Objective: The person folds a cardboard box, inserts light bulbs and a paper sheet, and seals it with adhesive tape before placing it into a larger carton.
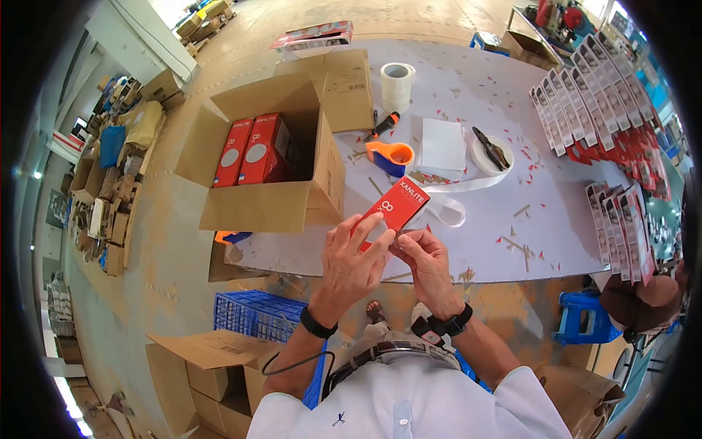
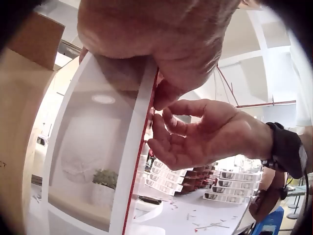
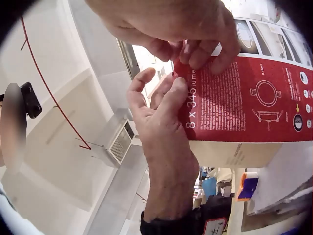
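A red and white Xanlite carton box (image 1: 401, 203) is held tilted above the table's near edge. My left hand (image 1: 352, 256) grips its near end, fingers spread over the printed face. My right hand (image 1: 430, 265) has thumb and fingertips pinched together at the near end edge. In the left wrist view, the box's pictured side (image 2: 88, 147) faces the camera and the right hand (image 2: 200, 132) meets the edge from the right. The right wrist view shows the red text panel (image 3: 220, 103), with the left thumb (image 3: 175, 95) against it. What the right fingertips pinch is mostly hidden; I cannot tell.
An open shipping carton (image 1: 256, 205) holding red boxes stands at left. Behind the hands lie an orange tape dispenser (image 1: 391, 155), a cutter (image 1: 384, 126), a label roll (image 1: 491, 157) and white sheets (image 1: 442, 145). Stacked packages (image 1: 592, 95) line the right side; a blue crate (image 1: 252, 314) sits below.
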A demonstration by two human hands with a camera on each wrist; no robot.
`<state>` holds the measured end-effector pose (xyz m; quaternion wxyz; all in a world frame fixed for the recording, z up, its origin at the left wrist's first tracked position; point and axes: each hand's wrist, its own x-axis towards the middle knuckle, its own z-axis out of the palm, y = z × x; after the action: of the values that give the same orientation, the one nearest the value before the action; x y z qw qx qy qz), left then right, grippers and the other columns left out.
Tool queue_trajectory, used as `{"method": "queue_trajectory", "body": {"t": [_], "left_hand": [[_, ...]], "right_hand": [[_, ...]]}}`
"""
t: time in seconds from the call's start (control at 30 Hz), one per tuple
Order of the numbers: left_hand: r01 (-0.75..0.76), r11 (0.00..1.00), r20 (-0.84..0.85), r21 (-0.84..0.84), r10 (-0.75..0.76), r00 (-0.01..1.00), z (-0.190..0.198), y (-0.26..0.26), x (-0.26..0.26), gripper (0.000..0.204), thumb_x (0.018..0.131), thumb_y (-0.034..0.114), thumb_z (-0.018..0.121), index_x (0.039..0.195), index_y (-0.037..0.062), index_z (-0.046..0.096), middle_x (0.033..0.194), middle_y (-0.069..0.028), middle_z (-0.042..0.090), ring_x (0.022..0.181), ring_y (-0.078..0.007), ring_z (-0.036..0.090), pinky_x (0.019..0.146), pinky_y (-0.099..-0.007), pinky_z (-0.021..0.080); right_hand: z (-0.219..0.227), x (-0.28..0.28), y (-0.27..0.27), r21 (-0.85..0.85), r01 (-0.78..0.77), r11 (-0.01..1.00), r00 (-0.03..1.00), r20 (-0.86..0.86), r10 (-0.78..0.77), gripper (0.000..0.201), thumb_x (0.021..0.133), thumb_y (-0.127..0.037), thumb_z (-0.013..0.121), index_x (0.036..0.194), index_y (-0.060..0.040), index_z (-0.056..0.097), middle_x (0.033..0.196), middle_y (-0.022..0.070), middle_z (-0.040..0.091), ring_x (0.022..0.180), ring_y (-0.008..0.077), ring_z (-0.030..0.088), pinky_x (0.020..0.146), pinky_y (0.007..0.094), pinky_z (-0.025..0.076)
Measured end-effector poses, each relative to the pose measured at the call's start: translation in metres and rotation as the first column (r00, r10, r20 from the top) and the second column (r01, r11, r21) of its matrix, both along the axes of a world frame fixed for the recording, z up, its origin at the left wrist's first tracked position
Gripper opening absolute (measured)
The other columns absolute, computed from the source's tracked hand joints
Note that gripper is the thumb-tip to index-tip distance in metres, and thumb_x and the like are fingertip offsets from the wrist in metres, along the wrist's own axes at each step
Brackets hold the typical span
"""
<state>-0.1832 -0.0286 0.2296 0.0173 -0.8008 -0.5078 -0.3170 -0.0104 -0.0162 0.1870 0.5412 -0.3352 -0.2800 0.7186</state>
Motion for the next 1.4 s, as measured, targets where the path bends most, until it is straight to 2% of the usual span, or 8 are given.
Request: {"method": "queue_trajectory", "body": {"t": [0.33,0.53,0.63,0.73,0.87,1.07,1.23,1.4], "left_hand": [[0.008,0.999,0.039,-0.048,-0.006,0.999,0.007,0.0,0.004,0.031,0.085,0.021,0.074,0.116,0.0145,0.073,0.133,-0.0067,0.064,0.118,-0.0322,0.058,0.094,-0.0459,0.044],[-0.082,0.994,0.031,-0.071,0.084,0.996,0.014,0.011,0.028,0.015,0.086,0.024,0.076,0.091,0.0123,0.069,0.111,-0.0075,0.065,0.111,-0.0311,0.061,0.088,-0.0434,0.048],[-0.111,0.99,-0.008,-0.09,0.11,0.994,0.021,0.015,0.032,0.015,0.082,0.016,0.078,0.089,0.009,0.067,0.106,-0.0104,0.064,0.102,-0.032,0.062,0.086,-0.0439,0.051],[-0.173,0.977,-0.142,-0.122,0.156,0.978,0.017,0.018,0.034,0.023,0.082,0.012,0.074,0.102,0.0085,0.064,0.113,-0.0124,0.062,0.1,-0.0323,0.059,0.084,-0.0456,0.051],[-0.14,0.979,-0.107,-0.145,0.125,0.986,0.008,0.017,0.03,0.036,0.083,0.009,0.07,0.117,0.0067,0.058,0.125,-0.016,0.058,0.102,-0.0343,0.058,0.083,-0.0467,0.051],[0.173,0.934,0.145,-0.312,-0.134,0.98,0.013,-0.018,0.059,0.063,0.082,0.009,0.072,0.14,0.0035,0.048,0.15,-0.0257,0.042,0.118,-0.0422,0.056,0.098,-0.0513,0.052],[0.645,0.661,0.666,-0.384,-0.286,0.689,0.016,-0.051,0.056,0.081,0.081,0.012,0.081,0.15,0.0017,0.039,0.161,-0.0282,0.027,0.138,-0.0439,0.047,0.11,-0.0511,0.048],[0.463,0.886,0.538,-0.03,-0.376,0.754,0.045,-0.021,-0.023,0.049,0.084,0.015,0.083,0.128,0.0038,0.064,0.125,-0.0168,0.068,0.126,-0.0377,0.06,0.106,-0.0485,0.049]], "right_hand": [[-0.01,0.007,0.001,0.008,-0.02,1.0,0.995,0.1,0.019,0.011,0.102,-0.014,0.067,0.098,-0.0042,0.069,0.099,0.0048,0.073,0.091,0.0123,0.068,0.092,0.0337,0.057],[-0.017,0.008,0.005,0.058,-0.059,0.997,0.995,0.085,0.054,0.017,0.101,-0.017,0.069,0.101,-0.0002,0.069,0.095,0.0043,0.072,0.086,0.0091,0.065,0.08,0.0273,0.056],[-0.075,0.027,0.003,-0.072,-0.32,0.945,0.883,0.339,0.325,0.022,0.101,-0.018,0.069,0.104,0.0033,0.068,0.095,0.0054,0.071,0.087,0.0104,0.066,0.08,0.0283,0.057],[-0.073,0.043,-0.022,-0.162,-0.299,0.94,0.798,0.497,0.34,0.027,0.101,-0.019,0.069,0.113,0.005,0.066,0.101,0.0087,0.072,0.09,0.0133,0.068,0.082,0.0299,0.058],[-0.039,0.059,-0.029,-0.109,-0.179,0.978,0.91,0.359,0.207,0.056,0.102,-0.02,0.067,0.149,-0.0039,0.041,0.127,0.02,0.064,0.103,0.024,0.07,0.087,0.0371,0.061],[0.038,0.059,-0.045,-0.061,-0.003,0.998,0.951,0.308,0.022,0.087,0.1,-0.024,0.071,0.164,-0.0167,0.012,0.139,0.023,0.056,0.117,0.0295,0.066,0.093,0.0427,0.06],[-0.027,0.097,-0.061,0.051,0.254,0.966,0.839,0.486,-0.246,0.098,0.093,-0.014,0.075,0.165,-0.0172,0.01,0.147,0.0212,0.05,0.126,0.0302,0.059,0.098,0.0408,0.057],[-0.033,0.123,-0.061,-0.039,0.314,0.949,0.884,0.378,-0.277,0.098,0.081,0.007,0.066,0.164,-0.015,0.02,0.147,0.019,0.052,0.122,0.0304,0.062,0.1,0.0397,0.056]]}}
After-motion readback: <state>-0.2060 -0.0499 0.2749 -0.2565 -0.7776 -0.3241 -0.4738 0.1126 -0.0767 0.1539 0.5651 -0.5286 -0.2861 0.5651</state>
